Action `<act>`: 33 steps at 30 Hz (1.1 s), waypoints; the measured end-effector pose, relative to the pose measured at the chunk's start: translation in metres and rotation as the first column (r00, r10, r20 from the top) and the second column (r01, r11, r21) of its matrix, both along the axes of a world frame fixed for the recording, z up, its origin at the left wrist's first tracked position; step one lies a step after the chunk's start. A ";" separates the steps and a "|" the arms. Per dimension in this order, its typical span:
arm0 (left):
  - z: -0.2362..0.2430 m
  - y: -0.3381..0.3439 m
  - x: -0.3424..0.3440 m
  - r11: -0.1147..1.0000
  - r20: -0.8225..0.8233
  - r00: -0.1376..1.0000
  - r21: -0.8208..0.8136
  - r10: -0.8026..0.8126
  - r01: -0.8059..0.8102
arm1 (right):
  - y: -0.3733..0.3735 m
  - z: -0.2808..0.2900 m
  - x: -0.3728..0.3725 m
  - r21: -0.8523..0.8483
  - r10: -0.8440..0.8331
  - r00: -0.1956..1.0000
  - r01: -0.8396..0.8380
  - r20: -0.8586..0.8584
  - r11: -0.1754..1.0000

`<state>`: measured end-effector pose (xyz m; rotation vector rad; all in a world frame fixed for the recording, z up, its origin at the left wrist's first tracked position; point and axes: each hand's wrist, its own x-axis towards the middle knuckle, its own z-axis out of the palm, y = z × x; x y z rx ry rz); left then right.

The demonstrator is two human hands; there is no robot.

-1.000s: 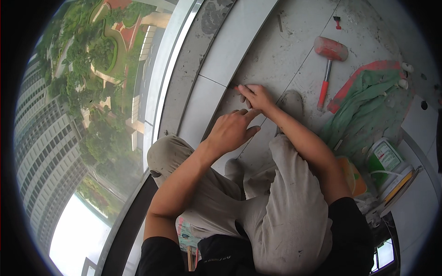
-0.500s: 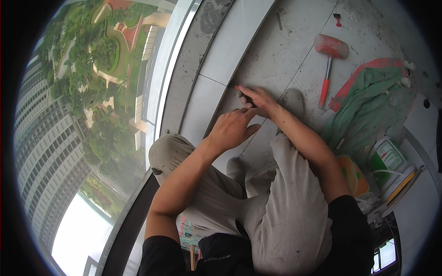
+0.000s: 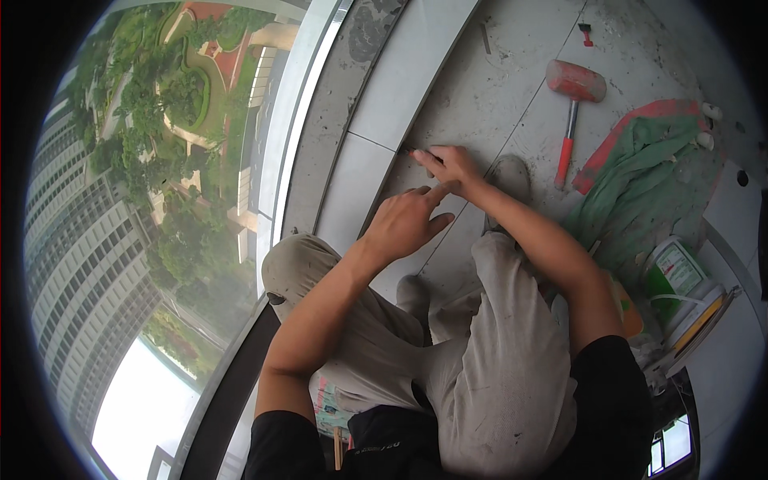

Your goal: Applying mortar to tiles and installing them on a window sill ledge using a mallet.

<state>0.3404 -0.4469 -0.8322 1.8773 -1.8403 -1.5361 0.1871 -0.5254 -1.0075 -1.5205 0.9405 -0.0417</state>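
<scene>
I squat on a grey tiled floor (image 3: 480, 88) beside a long pale tile strip (image 3: 400, 88). My right hand (image 3: 452, 164) reaches to the joint between the strip and the floor tile. It pinches a small red-tipped thing (image 3: 410, 152) at that joint; I cannot tell what it is. My left hand (image 3: 404, 222) rests just below it on the tile, holding nothing, with its index finger stretched toward my right wrist. My knees in grey trousers (image 3: 496, 344) fill the lower middle.
A red rubber mallet (image 3: 574, 84) lies on the floor at the upper right, with a green cloth (image 3: 648, 180) beside it. A green and white bucket (image 3: 678, 276) stands at the right. A tall window (image 3: 160, 200) on the left looks far down on buildings and trees.
Both hands stay at the same joint. My right hand has shifted slightly along it, and my left index finger now stretches out further toward the right wrist.
</scene>
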 end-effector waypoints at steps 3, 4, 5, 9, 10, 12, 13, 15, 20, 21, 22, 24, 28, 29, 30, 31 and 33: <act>-0.003 0.001 0.004 0.993 -0.059 0.998 -0.110 0.031 -0.038 | 0.008 0.005 -0.009 0.854 -0.384 0.919 0.126 0.092 0.504; -0.004 0.002 0.003 0.994 -0.059 0.998 -0.106 0.033 -0.039 | 0.010 0.004 -0.006 0.856 -0.383 0.919 0.125 0.091 0.501; -0.002 -0.001 0.002 0.993 -0.055 0.998 -0.113 0.026 -0.032 | 0.015 0.004 -0.002 0.925 -0.458 0.888 0.141 0.038 0.352; 0.000 0.000 -0.001 0.999 -0.028 1.000 -0.045 -0.007 0.006 | 0.023 0.000 0.000 0.964 -0.552 0.834 0.140 0.009 0.227; -0.002 0.000 0.000 0.999 -0.025 1.000 -0.049 -0.007 0.006 | 0.022 -0.002 0.002 0.963 -0.552 0.834 0.136 0.014 0.231; -0.005 0.001 0.003 0.998 -0.029 0.999 -0.058 0.013 -0.015 | 0.025 -0.007 0.003 0.804 -0.491 0.858 0.183 0.150 0.566; -0.007 0.001 0.004 0.998 -0.029 0.999 -0.059 0.013 -0.015 | 0.023 -0.011 0.002 0.803 -0.491 0.858 0.183 0.151 0.567; -0.001 -0.001 0.003 0.998 -0.006 1.000 -0.065 0.008 -0.008 | 0.018 -0.015 -0.001 0.164 -0.177 0.958 0.142 0.226 0.976; 0.004 -0.007 0.001 0.999 -0.007 1.000 -0.043 -0.005 0.004 | 0.007 -0.020 -0.001 -0.659 0.095 0.988 0.008 0.120 0.752; 0.003 -0.006 0.003 0.999 0.008 1.000 -0.046 -0.026 0.026 | 0.008 -0.018 0.000 -0.575 0.082 0.993 -0.018 0.086 0.818; 0.003 -0.005 0.002 0.999 0.008 1.000 -0.046 -0.027 0.027 | 0.008 -0.015 0.000 -0.484 0.073 0.996 -0.040 0.050 0.874; 0.005 -0.009 -0.001 0.999 -0.015 0.999 -0.034 0.038 -0.038 | 0.002 -0.010 -0.001 -0.289 0.066 0.998 -0.070 -0.022 0.955; 0.008 -0.015 0.006 0.995 -0.080 0.992 -0.022 0.097 -0.099 | 0.006 0.011 -0.004 0.872 -0.397 0.914 0.129 0.080 0.473; 0.008 -0.012 0.008 0.992 -0.062 0.992 -0.067 0.107 -0.111 | 0.011 0.021 0.004 0.919 -0.477 0.878 0.157 0.039 0.362; 0.007 -0.009 0.010 0.986 -0.041 0.992 -0.113 0.118 -0.122 | 0.015 0.028 0.009 0.954 -0.549 0.836 0.173 -0.010 0.246; 0.006 -0.005 0.010 0.986 -0.039 0.992 -0.108 0.120 -0.124 | 0.018 0.029 0.009 0.955 -0.547 0.837 0.171 -0.012 0.241; 0.004 -0.011 0.005 0.990 -0.063 0.995 -0.117 0.078 -0.085 | 0.013 0.021 0.002 0.888 -0.525 0.846 0.168 0.093 0.429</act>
